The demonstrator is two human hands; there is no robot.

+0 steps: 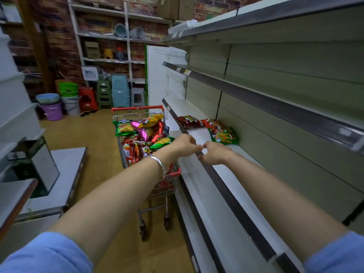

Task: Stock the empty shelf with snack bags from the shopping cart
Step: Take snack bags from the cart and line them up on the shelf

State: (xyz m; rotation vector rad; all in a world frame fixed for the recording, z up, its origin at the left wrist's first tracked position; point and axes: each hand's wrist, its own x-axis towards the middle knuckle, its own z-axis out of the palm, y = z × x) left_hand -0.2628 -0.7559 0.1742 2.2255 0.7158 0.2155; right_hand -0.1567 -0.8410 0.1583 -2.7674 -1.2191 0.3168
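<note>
1. The shelf (199, 134) runs along the person's right side, under and beyond the right hand (215, 153). Most of its white deck is bare.

2. The shopping cart (137, 110) stands just beyond and below the left hand (185, 144), tight against the shelf edge. It is heaped with snack bags (145, 133), red, green, yellow and pink.

3. Two bags already lie on the shelf, just past the right hand: a green and red bag (222, 133) nearest, touching or overlapping it a dark red bag (190, 121) farther off.

4. Both hands meet at the shelf's front edge, fingertips close or touching. Fingers are curled; neither appears to hold a bag. Whether they pinch the edge strip or some small thing between them, I cannot tell (the contact is too small to resolve).

5. Handling, by judgement: the bags look light, air-puffed and soft, the film glossy and likely slippery. Contents would crush under a hard squeeze.

6. Recommended hold: take a bag by its crimped top seam or cradle it across the flat sides with spread fingers. The top of the heap, just left of the left hand, is the easiest pick.

7. A silver bangle (157, 164) sits on the left wrist (it could snag the cart wire).
</note>
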